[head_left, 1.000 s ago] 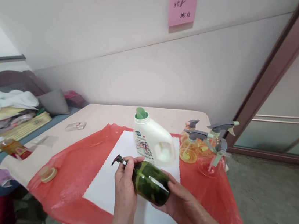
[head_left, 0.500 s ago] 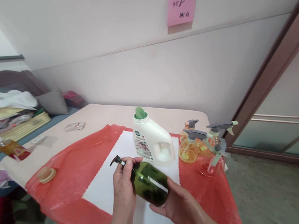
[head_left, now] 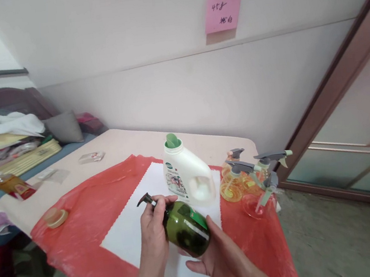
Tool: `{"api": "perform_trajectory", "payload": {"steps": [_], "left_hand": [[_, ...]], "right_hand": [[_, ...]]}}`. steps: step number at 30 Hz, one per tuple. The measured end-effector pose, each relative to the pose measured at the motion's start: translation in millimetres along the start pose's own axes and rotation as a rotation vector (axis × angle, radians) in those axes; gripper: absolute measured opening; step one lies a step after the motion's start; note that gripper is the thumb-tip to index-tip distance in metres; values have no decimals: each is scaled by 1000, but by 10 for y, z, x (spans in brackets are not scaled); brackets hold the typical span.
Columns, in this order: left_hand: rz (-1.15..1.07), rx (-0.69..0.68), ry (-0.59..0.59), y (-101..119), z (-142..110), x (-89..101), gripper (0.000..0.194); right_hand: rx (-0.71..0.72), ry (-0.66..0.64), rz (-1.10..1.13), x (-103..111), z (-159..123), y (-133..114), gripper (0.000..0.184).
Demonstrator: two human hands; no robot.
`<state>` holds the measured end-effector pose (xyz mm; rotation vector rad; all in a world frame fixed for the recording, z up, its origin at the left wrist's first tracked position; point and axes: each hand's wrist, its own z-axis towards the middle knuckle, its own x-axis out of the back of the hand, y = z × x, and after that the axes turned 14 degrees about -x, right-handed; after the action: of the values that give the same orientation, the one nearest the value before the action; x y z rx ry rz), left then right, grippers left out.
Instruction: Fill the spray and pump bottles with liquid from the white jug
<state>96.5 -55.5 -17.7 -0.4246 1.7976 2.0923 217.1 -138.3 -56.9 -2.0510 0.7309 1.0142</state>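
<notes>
A dark green pump bottle [head_left: 186, 230] is held tilted over the white sheet, its black pump head pointing up to the left and a bright green label edge showing on its right side. My left hand [head_left: 154, 225] is closed around the bottle's neck and shoulder. At the bottle's base, my right hand [head_left: 224, 257] supports it with the fingers behind and the thumb apart, partly hidden by the bottle. Just beyond stands a cream detergent jug [head_left: 188, 172] with a green spout, upright on the white sheet [head_left: 129, 217].
Several clear spray bottles [head_left: 232, 191] with grey triggers stand on the right side of the red plastic cover [head_left: 93, 243]. A round tan lidded container [head_left: 55, 217] lies at left. Farther left are an amber liquid bottle [head_left: 14, 184] and a small clear pack [head_left: 91, 157].
The green bottle has turned about its length in my hands, bringing the bright green label edge into view. My hands stay in nearly the same place.
</notes>
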Motion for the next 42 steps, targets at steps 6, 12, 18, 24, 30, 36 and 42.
{"api": "perform_trajectory", "payload": {"steps": [6, 12, 18, 24, 30, 36, 42], "left_hand": [[-69, -104, 261, 25, 151, 53, 27], [-234, -99, 579, 204, 412, 351, 23], [-302, 7, 643, 245, 470, 484, 21], [-308, 80, 563, 153, 406, 363, 20], [-332, 97, 541, 145, 373, 330, 18], [-345, 113, 543, 152, 373, 334, 19], [-370, 137, 537, 178, 359, 298, 19]], "right_hand": [[270, 121, 20, 113, 55, -10, 56], [241, 159, 84, 166, 65, -60, 53], [389, 192, 79, -49, -165, -235, 39], [710, 295, -144, -499, -395, -767, 46], [823, 551, -627, -815, -444, -1433, 47], [812, 629, -804, -969, -386, -1784, 50], [854, 719, -1033, -1117, -407, -1944, 65]]}}
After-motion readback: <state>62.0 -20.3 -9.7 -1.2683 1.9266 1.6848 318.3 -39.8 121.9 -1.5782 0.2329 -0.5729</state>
